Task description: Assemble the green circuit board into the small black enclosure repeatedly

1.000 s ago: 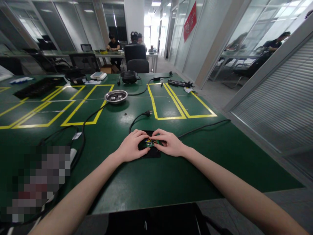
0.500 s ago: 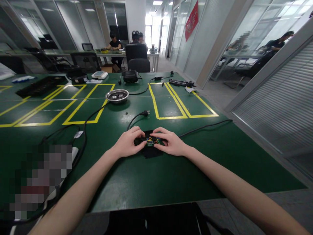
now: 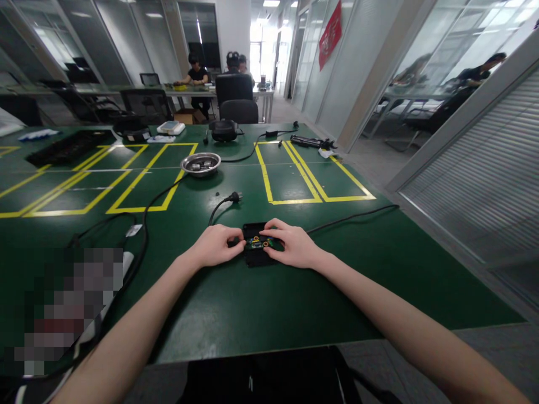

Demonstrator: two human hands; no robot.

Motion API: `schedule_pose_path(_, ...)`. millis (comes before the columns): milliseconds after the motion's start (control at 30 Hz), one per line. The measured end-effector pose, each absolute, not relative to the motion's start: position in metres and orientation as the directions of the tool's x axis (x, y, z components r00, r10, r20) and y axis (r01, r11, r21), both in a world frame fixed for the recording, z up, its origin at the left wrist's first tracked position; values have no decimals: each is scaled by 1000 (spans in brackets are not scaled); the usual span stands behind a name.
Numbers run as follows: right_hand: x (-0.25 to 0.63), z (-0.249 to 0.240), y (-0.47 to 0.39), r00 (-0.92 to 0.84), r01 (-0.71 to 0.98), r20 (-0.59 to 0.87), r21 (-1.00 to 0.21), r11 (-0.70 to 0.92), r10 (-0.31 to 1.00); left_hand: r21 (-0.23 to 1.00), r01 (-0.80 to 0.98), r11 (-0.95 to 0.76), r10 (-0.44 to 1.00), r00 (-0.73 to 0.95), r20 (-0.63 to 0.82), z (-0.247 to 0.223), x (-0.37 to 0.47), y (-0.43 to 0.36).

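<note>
A small green circuit board (image 3: 257, 243) with orange ring-shaped parts lies in an open black case (image 3: 256, 259) on the green table. On the case's left side, my left hand (image 3: 219, 245) pinches at the edge where a black cable seems to enter; the exact thing between its fingertips is too small to name. My right hand (image 3: 293, 244) grips the board and case from the right, thumb below and fingers above. A black plug (image 3: 234, 197) on a short cable lies beyond my left hand.
A metal bowl (image 3: 201, 165) with small metal parts stands farther back. Black cables cross the left side beside a blurred-out object (image 3: 76, 303). At the far right lies a black tool-like item (image 3: 312, 142). People sit at distant tables.
My left hand has shifted slightly left, and the plug has moved left with its cable. More of the black case shows, and it lies straighter. My right hand has hardly moved.
</note>
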State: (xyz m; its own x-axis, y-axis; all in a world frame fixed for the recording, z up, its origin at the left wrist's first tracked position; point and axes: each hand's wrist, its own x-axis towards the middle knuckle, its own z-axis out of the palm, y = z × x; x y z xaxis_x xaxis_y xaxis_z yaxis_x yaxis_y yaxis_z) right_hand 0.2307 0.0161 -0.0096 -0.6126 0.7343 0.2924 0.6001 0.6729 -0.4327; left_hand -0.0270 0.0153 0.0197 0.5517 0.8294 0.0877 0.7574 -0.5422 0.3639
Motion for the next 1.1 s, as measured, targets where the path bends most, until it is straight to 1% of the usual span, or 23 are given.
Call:
schedule_pose_path(133, 227, -10, 13, -599, 625, 286, -417, 660, 748, 336, 790, -514, 848, 527, 57, 22, -26, 16)
schedule_pose_path(233, 227, -10, 13, -593, 623, 293, -422, 658, 750, 351, 791, -501, 854, 518, 50, 22, -27, 17)
schedule_pose_path(300, 227, -10, 13, -592, 610, 305, -435, 662, 746, 396, 782, -481, 861, 506, 46, 21, -28, 18)
schedule_pose_path(400, 230, -7, 15, -570, 594, 327, -470, 653, 754, 514, 753, -411, 884, 466, 24, 18, -29, 20)
schedule_pose_path(500, 237, -3, 23, -508, 632, 341, -477, 611, 791, 628, 705, -329, 904, 428, -7, 18, -29, 20)
schedule_pose_path(567, 245, -1, 31, -475, 691, 293, -460, 557, 830, 663, 686, -299, 908, 419, -24, 19, -29, 20)
schedule_pose_path(633, 253, 0, 38, -474, 733, 177, -464, 497, 863, 664, 691, -286, 911, 411, -35, 21, -29, 20)
schedule_pose_path(700, 259, 1, 42, -496, 733, 61, -505, 455, 866, 646, 711, -278, 915, 401, -48, 22, -29, 20)
schedule_pose_path(767, 262, 1, 44, -506, 714, 15, -554, 429, 862, 637, 721, -271, 917, 394, -56, 21, -29, 21)
schedule_pose_path(833, 262, 0, 43, -493, 694, 8, -600, 399, 870, 655, 710, -259, 916, 396, -67, 19, -30, 22)
schedule_pose_path(933, 261, -1, 42, -480, 633, 2, -692, 348, 877, 713, 663, -227, 910, 406, -88, 18, -31, 24)
schedule_pose_path(1000, 261, 0, 42, -506, 565, -3, -757, 328, 863, 766, 611, -201, 896, 430, -108, 19, -31, 24)
schedule_pose_path(1100, 264, 4, 42, -591, 463, -24, -829, 314, 807, 844, 517, -142, 861, 485, -152, 23, -30, 22)
